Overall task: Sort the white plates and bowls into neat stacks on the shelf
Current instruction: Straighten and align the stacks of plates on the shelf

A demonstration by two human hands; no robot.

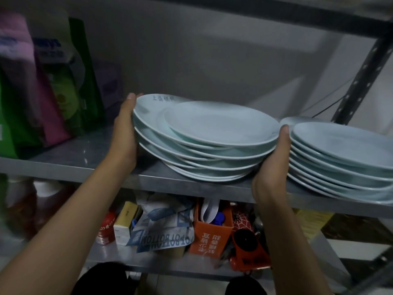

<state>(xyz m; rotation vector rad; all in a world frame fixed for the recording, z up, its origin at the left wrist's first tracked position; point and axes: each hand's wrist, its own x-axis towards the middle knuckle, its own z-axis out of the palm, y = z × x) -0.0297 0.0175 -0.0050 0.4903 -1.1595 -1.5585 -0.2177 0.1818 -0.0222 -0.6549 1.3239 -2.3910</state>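
Lower shelf: a folded blue-and-white printed paper bag (163,228) and an orange plastic box with white lettering (209,237) are seen nearest, under the working level; neither is touched.
Shelf: the grey metal shelf board (89,150) carries all the crockery; its front edge is crossed by both forearms.
Left hand: the left hand (125,128) is pressed flat against the left rim of the uneven stack of white ceramic plates (202,145), palm inward, fingers extended and together rather than curled around anything.
Right hand: the right hand (274,158) is pressed against the opposite rim, in the narrow gap beside the neater stack of white ceramic plates (340,154) on the right.
Grip: the uneven stack is squeezed between the two palms; whether it is lifted cannot be told, though its base appears to rest on the shelf.
Task thing: the uneven stack sits mid-shelf, its upper plates slid rightward off centre; bowls are not clearly made out.
Step in hand: squaring the stack, as judged.
How done well: even inward pressure is best applied from both sides, the offset upper plates being nudged left until the rims align; the right-hand stack should not be knocked.
Far left: green and pink packets (42,92) are stood at the back, blurred.
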